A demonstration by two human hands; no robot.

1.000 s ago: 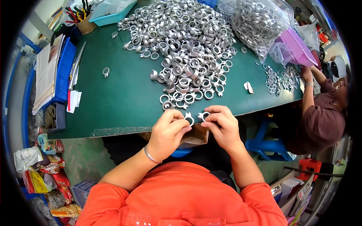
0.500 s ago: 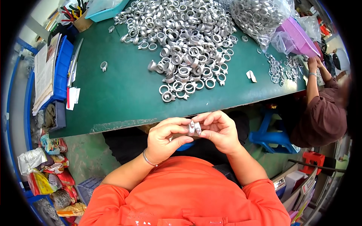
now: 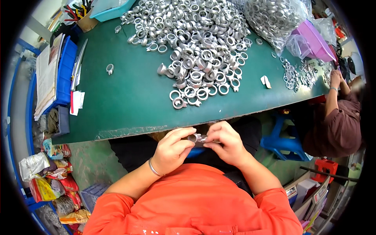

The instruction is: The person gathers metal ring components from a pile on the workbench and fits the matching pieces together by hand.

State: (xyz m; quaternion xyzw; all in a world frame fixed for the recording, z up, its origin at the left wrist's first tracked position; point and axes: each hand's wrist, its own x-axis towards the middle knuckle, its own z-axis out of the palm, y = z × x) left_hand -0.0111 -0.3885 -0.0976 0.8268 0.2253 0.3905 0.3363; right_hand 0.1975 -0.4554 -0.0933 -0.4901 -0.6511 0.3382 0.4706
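Observation:
Over my lap, just off the near edge of the table, my left hand (image 3: 174, 149) pinches a silver metal ring (image 3: 192, 138) between thumb and fingers, its round opening showing. Close against the lug side of that ring, my right hand (image 3: 227, 143) closes its thumb and fingertips on a small silver metal part (image 3: 202, 138). My fingers cover most of this second part, so its full shape is hidden. A large heap of similar silver rings with small lugs (image 3: 203, 58) lies on the green table (image 3: 129, 102) beyond my hands.
One loose ring (image 3: 110, 69) lies left of the heap. A plastic bag of rings (image 3: 274, 19) and a purple bin (image 3: 315, 41) stand at the far right. A blue tray with papers (image 3: 66, 74) is at left. A co-worker (image 3: 333, 121) sits at the right, hands over small parts.
My hands have moved slightly lower. The two metal pieces, side by side before, are turned: the left ring's opening now shows. The co-worker's hands shifted right and down.

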